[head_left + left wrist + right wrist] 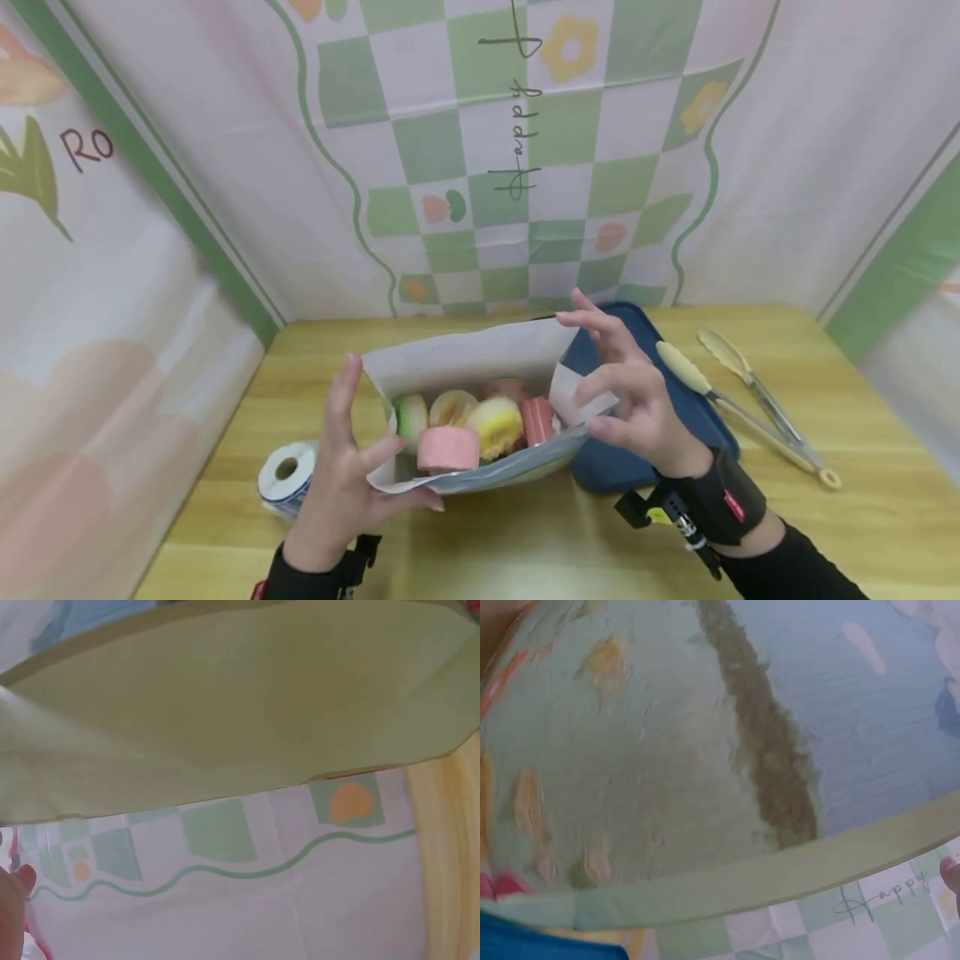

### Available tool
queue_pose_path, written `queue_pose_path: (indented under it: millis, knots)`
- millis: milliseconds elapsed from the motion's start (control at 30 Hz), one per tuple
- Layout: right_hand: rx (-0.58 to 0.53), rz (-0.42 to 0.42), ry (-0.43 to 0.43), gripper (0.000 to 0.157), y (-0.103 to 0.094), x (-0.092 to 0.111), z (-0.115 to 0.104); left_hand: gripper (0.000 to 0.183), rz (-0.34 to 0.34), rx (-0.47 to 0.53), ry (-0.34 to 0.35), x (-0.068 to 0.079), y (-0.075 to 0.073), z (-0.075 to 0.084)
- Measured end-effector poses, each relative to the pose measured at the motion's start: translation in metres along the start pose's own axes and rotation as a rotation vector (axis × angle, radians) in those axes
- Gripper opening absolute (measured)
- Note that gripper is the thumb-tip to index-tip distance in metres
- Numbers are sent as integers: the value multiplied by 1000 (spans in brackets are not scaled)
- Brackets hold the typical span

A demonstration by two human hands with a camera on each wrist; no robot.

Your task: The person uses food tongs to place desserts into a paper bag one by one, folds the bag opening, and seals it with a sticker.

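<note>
A paper bag (465, 350) with a pale inside gapes toward me between both hands. Within it lie a pink round cake (447, 450), a yellow round pastry (495, 423), a red sandwich-like sweet (537, 419), a green-and-cream piece (411, 417) and a round beige one (452, 408). My left hand (341, 462) pinches the bag's front left corner, one finger standing upright along the side. On the opposite side my right hand (637, 392) pinches the right edge between thumb and bent fingers. The bag's painted outer face (667, 750) fills the right wrist view.
A dark blue tray (618, 467) lies behind and right of the bag. Farther right are metal tongs (772, 417) with cream tips. A roll of labels (288, 475) stands by my left hand on the wooden table (480, 558). Patterned cloth (495, 142) hangs at the back.
</note>
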State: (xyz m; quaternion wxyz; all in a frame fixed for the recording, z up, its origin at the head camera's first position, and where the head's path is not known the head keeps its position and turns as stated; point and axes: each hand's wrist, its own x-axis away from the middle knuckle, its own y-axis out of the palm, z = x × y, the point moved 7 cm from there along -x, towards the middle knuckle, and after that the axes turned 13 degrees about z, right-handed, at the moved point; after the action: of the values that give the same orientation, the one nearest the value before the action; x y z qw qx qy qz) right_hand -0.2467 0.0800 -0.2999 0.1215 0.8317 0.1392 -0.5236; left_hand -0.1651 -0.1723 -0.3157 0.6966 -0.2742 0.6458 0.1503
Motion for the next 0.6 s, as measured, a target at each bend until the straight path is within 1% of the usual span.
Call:
queue_pose_path:
  millis: [67, 133, 200, 300, 400, 467, 500, 533, 600]
  knots:
    - [0, 36, 47, 20, -3, 0, 3, 49, 24, 5, 9, -2, -1, -1]
    - [10, 65, 115, 20, -6, 1, 8, 46, 40, 13, -5, -3, -2, -3]
    - [23, 86, 179, 22, -9, 3, 14, 43, 38, 14, -40, -2, -1, -6]
    - [32, 94, 264, 24, -11, 4, 22, 50, 25, 25, -114, 0, 2, -14]
    - [28, 88, 335, 21, -11, 3, 30, 65, -16, -4, -198, 3, 6, -24]
    - [42, 78, 391, 13, -11, 2, 36, 75, -50, -41, -263, 7, 8, -30]
    - [52, 75, 420, 10, -11, 1, 39, 78, -75, -60, -308, 9, 9, -33]
    - [66, 72, 445, 8, -11, 1, 42, 80, -103, -79, -369, 12, 11, -37]
    - [108, 61, 496, 13, -11, -1, 48, 81, -148, -97, -496, 18, 13, -46]
